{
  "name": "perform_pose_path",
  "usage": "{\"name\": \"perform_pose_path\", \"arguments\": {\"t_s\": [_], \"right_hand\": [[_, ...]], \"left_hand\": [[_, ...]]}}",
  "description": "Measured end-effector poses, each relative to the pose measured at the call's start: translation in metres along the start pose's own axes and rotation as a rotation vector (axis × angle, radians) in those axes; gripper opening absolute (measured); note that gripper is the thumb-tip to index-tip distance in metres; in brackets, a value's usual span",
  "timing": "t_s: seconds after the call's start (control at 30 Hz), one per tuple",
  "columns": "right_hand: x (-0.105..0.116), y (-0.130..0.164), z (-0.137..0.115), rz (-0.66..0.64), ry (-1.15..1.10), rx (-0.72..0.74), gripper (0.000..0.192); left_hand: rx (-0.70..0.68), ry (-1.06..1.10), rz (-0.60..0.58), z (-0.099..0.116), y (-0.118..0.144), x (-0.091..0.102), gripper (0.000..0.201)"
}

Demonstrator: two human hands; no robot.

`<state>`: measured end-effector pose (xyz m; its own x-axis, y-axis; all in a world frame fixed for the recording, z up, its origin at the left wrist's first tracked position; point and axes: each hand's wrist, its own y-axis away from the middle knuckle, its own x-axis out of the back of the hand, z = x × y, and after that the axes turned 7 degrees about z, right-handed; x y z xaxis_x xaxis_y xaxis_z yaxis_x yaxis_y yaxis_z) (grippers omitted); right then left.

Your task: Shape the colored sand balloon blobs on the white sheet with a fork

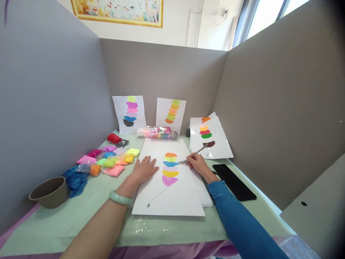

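Note:
A sheet of white paper [151,196] lies on the table in front of me. Down its middle runs a column of coloured clay patches [170,173], from orange at the top to pinkish purple at the bottom, with a thin curved line below. My left hand [145,169] rests flat on the paper's left side, fingers spread. In my right hand [198,163] is a metal fork [196,151], gripped between thumb and fingers. Its tines reach the right side of the blue patch; whether they touch it I cannot tell.
Bags of coloured clay [110,162] lie at the left, near a blue cloth [76,181] and a brown bowl [50,192]. Behind the paper is a clear packet [157,133]. Painted sheets [171,115] lean at the back. A black phone [234,182] lies right; grey partitions [164,72] enclose the table.

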<state>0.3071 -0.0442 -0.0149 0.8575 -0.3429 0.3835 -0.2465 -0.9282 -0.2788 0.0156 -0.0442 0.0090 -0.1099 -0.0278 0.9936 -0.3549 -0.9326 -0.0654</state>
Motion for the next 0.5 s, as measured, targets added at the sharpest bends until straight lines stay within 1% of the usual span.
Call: {"name": "perform_pose_path", "arguments": {"t_s": [0.2,0.5], "right_hand": [[0.000,-0.002,0.005,0.006,-0.021,-0.009,0.012],[0.001,0.005,-0.009,0.001,-0.018,-0.001,0.012]], "left_hand": [[-0.004,-0.003,0.001,-0.001,-0.001,-0.001,0.059],[-0.008,-0.012,0.007,-0.001,0.000,-0.001,0.058]]}}
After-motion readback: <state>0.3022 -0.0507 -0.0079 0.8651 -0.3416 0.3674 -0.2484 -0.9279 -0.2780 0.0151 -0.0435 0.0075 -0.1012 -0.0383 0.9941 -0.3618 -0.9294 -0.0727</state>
